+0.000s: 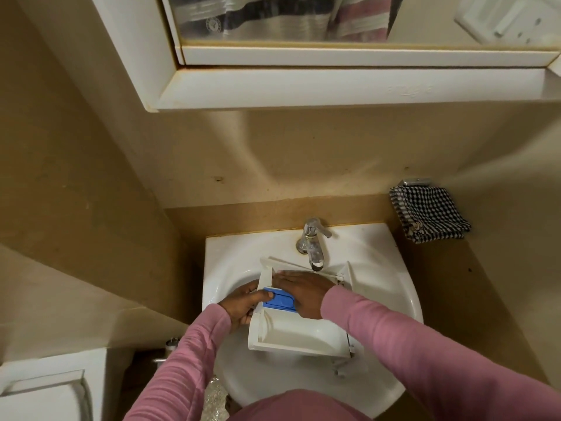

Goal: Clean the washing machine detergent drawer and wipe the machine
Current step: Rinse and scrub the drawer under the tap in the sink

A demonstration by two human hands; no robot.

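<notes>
The white detergent drawer [299, 332] lies across the white sink [391, 302], under the chrome tap [312, 243]. A blue insert [280, 300] sits in the drawer's left part. My left hand [243, 305] grips the drawer's left wall, its thumb lying on the blue insert. My right hand [303, 291] rests flat inside the drawer with straight fingers, pressing on its inner surface just beyond the blue insert. Whether water runs from the tap I cannot tell.
A black-and-white checked cloth [428, 214] hangs from a wall holder to the right of the sink. A white mirror cabinet [273, 86] juts out above. A white toilet cistern [45, 390] stands at the lower left. Beige walls close in on both sides.
</notes>
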